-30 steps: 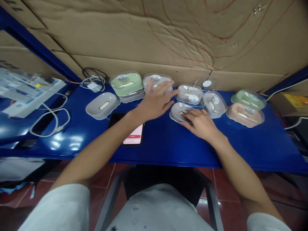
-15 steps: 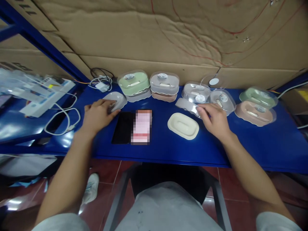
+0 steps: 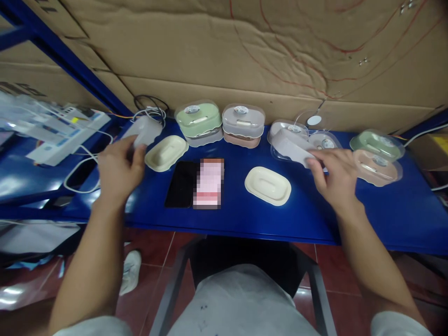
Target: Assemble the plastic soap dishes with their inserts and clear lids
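Note:
My left hand (image 3: pixel 121 163) pinches a grey tray (image 3: pixel 147 129), raised and tilted, left of a cream dish (image 3: pixel 167 153) on the blue table. At the right, my right hand (image 3: pixel 334 175) grips the right end of a pale grey wavy-edged tray (image 3: pixel 291 147), held up in front of clear-lidded boxes (image 3: pixel 324 140). A second cream dish (image 3: pixel 268 185) lies between my hands. Beside it to the left are a black phone (image 3: pixel 181 184) and a phone with a lit, blurred-out screen (image 3: pixel 209 183).
Stacked lidded boxes, green over grey (image 3: pixel 198 119) and grey over pink (image 3: pixel 244 122), stand at the back. More boxes, green (image 3: pixel 376 143) and pink (image 3: pixel 378 169), are at the right. A power strip (image 3: pixel 70 135) with white cables lies left. Cardboard (image 3: pixel 210 46) rises behind.
My left hand has lifted the grey tray up and leftward, uncovering a cream dish. My right hand has raised the pale grey tray and moved right with it.

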Available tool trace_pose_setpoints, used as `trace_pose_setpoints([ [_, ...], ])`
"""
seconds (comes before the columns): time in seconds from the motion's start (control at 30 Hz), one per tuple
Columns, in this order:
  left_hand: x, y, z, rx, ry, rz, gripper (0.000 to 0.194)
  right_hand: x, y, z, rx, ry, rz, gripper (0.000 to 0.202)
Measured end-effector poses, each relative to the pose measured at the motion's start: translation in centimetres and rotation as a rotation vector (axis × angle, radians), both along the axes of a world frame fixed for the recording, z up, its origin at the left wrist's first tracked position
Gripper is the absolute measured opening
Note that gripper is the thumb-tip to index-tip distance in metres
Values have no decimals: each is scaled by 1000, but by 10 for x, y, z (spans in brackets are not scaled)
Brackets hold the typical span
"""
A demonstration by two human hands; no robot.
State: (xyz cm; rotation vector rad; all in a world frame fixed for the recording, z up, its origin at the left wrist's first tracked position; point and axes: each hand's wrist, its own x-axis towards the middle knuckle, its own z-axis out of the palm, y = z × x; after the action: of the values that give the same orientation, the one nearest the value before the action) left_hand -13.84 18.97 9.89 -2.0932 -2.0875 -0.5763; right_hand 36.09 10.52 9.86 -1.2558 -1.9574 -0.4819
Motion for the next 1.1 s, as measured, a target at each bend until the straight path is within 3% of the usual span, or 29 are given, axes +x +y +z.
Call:
trace_pose_setpoints([
  [0.1, -13, -32, -5, 73, 20, 86, 76, 11, -37, -9, -59, -123, -45, 22],
  [0.23, -28, -69, -26, -20, 52, 197, 83, 27, -86, -36, -100, -249, -165, 28],
  [0.37, -29, -65, -44, -93, 93, 219, 79, 29, -94, -51, -164, -296, -254, 27],
  [0.5, -21, -40, -49, -145, 111, 161, 74, 10, -77, -48, -287, -278, -232, 30],
  [0.7, -18, -20, -47, -171, 75, 139, 72, -7, -46, -24, -382, -180, -125, 37],
  [0.87, -14, -18, -37, -122, 9, 131, 67, 5, 17, -10, -457, -131, -84, 47],
  [1.0, -2, -11, -30, -160, -29, 79, 66, 9, 66, -15, -532, -125, -89, 64],
  [1.1, 10, 2, -22, -237, 10, 22, 69, 7, 86, -22, -529, -103, -116, 71],
])
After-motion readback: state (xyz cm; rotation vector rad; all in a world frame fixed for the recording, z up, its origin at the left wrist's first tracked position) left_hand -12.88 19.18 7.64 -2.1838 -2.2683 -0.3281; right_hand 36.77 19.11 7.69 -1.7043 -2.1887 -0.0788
